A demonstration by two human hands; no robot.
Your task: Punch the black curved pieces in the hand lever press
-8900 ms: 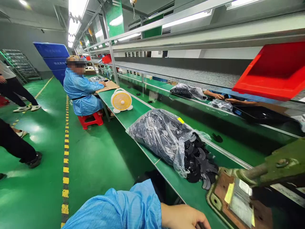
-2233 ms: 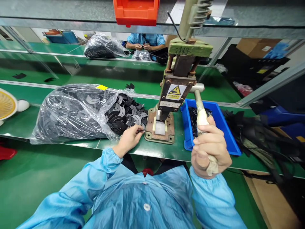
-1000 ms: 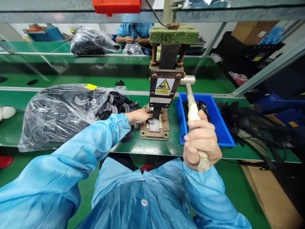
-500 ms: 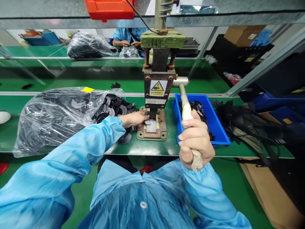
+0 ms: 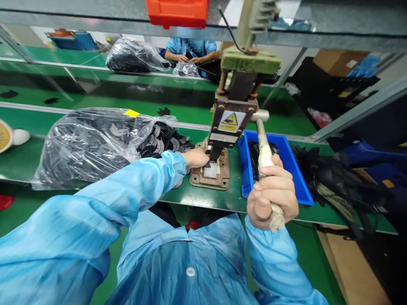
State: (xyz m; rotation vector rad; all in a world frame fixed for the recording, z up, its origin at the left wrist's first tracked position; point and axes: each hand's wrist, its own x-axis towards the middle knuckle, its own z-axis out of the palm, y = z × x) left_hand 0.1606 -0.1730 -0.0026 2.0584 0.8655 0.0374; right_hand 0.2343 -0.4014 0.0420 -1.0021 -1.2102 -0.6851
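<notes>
A hand-operated press (image 5: 233,114) with a warning label stands in front of me. The fingers of my right hand (image 5: 273,195) are wrapped around its tape-covered lever (image 5: 264,154). At the press base (image 5: 206,181), my left hand (image 5: 197,158) pinches a small dark flat piece (image 5: 208,164) under the ram, beside a light metal plate (image 5: 210,170). The fingertips partly hide the piece. Left of the base, many dark curved pieces (image 5: 159,142) spill from the mouth of a clear plastic bag (image 5: 85,148).
A blue bin (image 5: 297,173) of dark parts sits right of the press, with dark straps (image 5: 330,178) beyond it. A red-orange box (image 5: 177,12) hangs from the overhead shelf. Across the bench, a co-worker (image 5: 190,46) in blue works with both hands near another bag (image 5: 135,55).
My view has tilted and shifted, so the press appears farther right and leaning. My left hand remains by the ram, and my right hand keeps its grip on the lever.
</notes>
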